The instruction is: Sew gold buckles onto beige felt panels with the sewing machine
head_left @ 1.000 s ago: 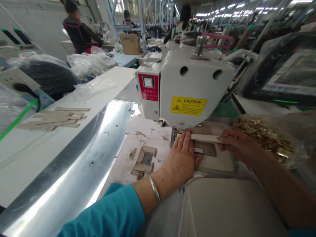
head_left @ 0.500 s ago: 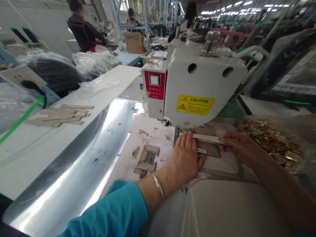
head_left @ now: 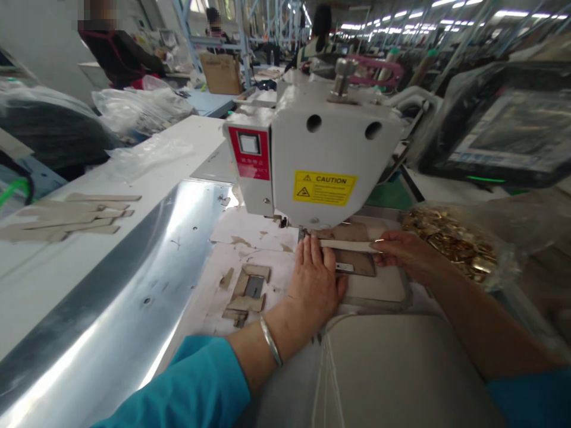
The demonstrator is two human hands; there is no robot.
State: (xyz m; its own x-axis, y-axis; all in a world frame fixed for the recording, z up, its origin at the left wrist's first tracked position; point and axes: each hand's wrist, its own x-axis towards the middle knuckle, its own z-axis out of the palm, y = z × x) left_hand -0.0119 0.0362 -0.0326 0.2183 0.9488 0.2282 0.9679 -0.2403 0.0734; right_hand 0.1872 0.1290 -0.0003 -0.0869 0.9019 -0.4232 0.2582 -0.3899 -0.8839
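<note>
My left hand (head_left: pixel 314 285) lies flat under the head of a sewing machine (head_left: pixel 285 160), fingers stretched forward. Its fingertips rest at the left end of a narrow beige strip (head_left: pixel 348 244). The strip's right end is pinched between the thumb and fingers of my right hand (head_left: pixel 404 252); a small glint shows at those fingertips. Beneath the strip is a beige panel (head_left: pixel 383 291) with rounded corners, held in a frame with a dark rectangular opening (head_left: pixel 363 261). What lies directly under my left palm is hidden.
A larger beige panel (head_left: pixel 392 362) lies in front. Gold metal fittings (head_left: pixel 455 241) fill a plastic bag at right, below a screen (head_left: pixel 508 131). Loose beige strips (head_left: pixel 75 217) lie on the white table at left, beyond a shiny metal sheet (head_left: pixel 147 285). Co-workers sit farther back.
The view has turned to the right, so everything sits farther left in the picture. Both hands keep their places on the strip.
</note>
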